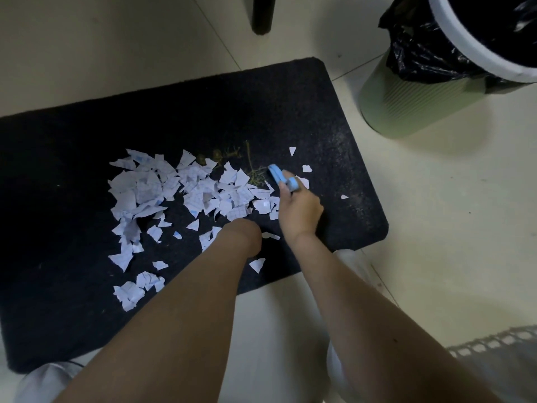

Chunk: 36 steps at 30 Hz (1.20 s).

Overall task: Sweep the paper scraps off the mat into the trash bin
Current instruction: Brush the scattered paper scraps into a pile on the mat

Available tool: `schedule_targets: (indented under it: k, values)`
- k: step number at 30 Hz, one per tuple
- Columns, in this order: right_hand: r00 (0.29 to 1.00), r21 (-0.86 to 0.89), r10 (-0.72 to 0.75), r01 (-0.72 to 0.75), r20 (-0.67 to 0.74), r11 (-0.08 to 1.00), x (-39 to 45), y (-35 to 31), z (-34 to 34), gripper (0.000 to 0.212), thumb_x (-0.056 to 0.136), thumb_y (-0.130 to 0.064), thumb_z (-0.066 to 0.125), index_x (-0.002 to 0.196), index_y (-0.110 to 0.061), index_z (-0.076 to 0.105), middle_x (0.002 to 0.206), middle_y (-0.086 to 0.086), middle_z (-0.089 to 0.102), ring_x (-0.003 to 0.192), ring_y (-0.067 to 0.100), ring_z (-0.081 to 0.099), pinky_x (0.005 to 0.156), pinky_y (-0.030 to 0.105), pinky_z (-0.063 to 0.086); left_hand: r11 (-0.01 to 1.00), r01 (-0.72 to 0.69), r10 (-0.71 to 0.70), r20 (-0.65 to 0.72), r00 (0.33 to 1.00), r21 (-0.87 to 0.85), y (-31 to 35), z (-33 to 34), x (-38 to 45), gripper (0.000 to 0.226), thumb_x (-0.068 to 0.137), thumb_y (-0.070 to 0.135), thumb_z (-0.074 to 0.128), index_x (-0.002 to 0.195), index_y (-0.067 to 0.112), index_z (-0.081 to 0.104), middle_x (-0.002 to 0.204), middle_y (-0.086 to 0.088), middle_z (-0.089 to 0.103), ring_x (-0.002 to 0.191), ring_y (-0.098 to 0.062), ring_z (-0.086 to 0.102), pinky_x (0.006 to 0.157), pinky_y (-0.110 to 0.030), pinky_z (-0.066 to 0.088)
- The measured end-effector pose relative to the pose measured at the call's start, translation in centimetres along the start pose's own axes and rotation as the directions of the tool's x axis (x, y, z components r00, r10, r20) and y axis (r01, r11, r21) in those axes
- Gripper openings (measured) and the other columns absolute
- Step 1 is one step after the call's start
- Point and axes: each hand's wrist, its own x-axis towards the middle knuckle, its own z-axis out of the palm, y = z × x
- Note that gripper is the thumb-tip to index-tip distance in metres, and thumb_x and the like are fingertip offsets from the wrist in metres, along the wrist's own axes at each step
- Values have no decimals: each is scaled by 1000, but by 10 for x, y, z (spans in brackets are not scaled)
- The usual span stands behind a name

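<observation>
Right hand (299,210) grips a blue brush (283,177) right of the paper scraps (180,193) to herd them; left hand's (241,234) grasp can't be told.

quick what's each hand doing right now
Left hand: fingers hidden, cannot be told.
Right hand: closed on the blue brush.

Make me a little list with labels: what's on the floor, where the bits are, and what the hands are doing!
mat: black mat on pale tiles
paper scraps: white paper scraps heaped mid-mat, some strays apart
twigs: dry twigs beside the heap
right hand: right hand grips blue brush
left hand: left hand down on mat, fingers hidden
bin: green trash bin, black liner, off the mat
</observation>
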Motion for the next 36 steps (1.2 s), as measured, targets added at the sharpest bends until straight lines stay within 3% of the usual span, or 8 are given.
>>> schedule_targets:
  k: [6,11,14,17,20,28,32,36]
  values:
    - [964,-82,3,-25,-265,996,36,17,-43,31,98,-32,47,127,-31,58,98,13,71,91,32,64,78,35,46,999,2,-4,-33,999,-54,-5,1,2,30,93,6,43,118,0,59,113,-13,61,114,-28,58,92,-32,48]
    - [999,-250,0,-13,-53,968,57,9,-31,29,98,-31,47,118,-18,63,97,11,70,92,31,65,83,38,48,996,1,-3,-30,1000,-85,-6,0,3,30,92,5,44,116,-1,60,102,-14,58,109,-27,60,91,-32,49]
    - [997,-118,-42,49,64,992,50,-1,-16,28,96,-35,50,114,-20,66,93,6,70,87,24,66,83,38,52,998,-18,15,-40,999,-68,-6,1,3,29,93,7,44,116,1,60,97,-11,53,105,-26,60,90,-32,49]
    - [995,26,-45,48,-93,999,59,-4,-27,28,95,-35,52,114,-21,68,91,8,72,80,25,66,80,39,53,999,-33,31,-31,999,-43,-8,2,4,29,93,7,43,115,0,60,102,-13,56,112,-28,59,91,-32,49]
    - [975,-53,-14,3,-223,999,83,-2,-44,30,97,-33,49,122,-24,63,87,6,67,78,21,59,75,31,46,999,-41,41,-14,999,-33,-9,2,4,29,94,7,43,117,0,60,103,-13,57,114,-28,59,93,-33,48]
    - [992,-118,-94,103,81,988,89,-18,-19,28,95,-36,52,115,-22,67,98,6,71,89,24,66,83,32,48,997,-18,18,-9,1000,-71,-9,0,5,29,93,8,44,116,0,61,100,-13,57,112,-27,59,90,-32,49]
    - [995,21,-96,96,-23,995,98,-14,-46,26,95,-32,53,117,-27,66,91,-4,65,81,13,60,70,24,47,998,-23,23,6,1000,-62,-10,1,6,31,94,7,43,119,0,60,114,-15,61,114,-28,59,93,-33,48]
    - [994,-84,-32,23,-102,996,105,-10,-52,30,96,-34,50,121,-25,64,95,2,67,83,16,59,76,26,43,999,-36,37,19,999,-41,-9,2,5,30,94,6,43,118,-1,60,124,-15,60,115,-29,58,95,-34,47]
